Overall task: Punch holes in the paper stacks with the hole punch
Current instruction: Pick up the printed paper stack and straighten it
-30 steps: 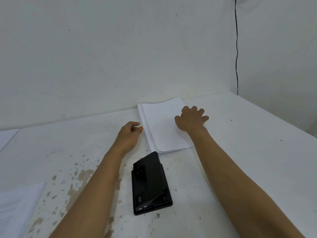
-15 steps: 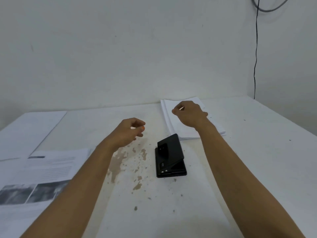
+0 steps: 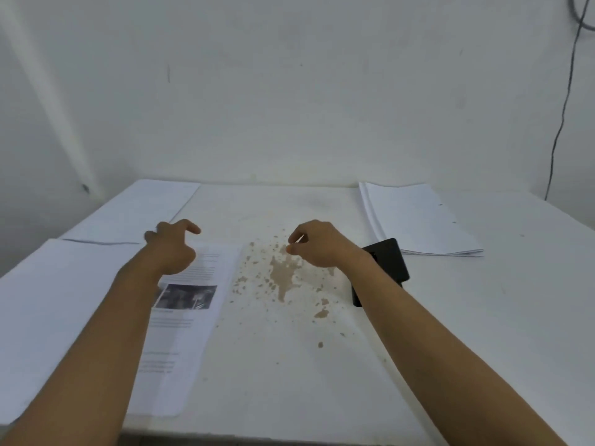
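Left hand [image 3: 172, 249] above the printed paper stack [image 3: 196, 294], fingers [image 3: 190, 227] loosely spread and half bent, holding nothing; cannot tell if it touches the page. Right hand [image 3: 317, 244] over the stained tabletop [image 3: 289, 365], fingers curled with thumb near forefinger, no object visible in it. Black hole punch [image 3: 388, 260] lies just right of the right wrist, partly hidden by the forearm, apart from the fingers. Plain white paper stack [image 3: 415, 220] beyond the punch at far right. More blank sheets [image 3: 138, 210] at far left
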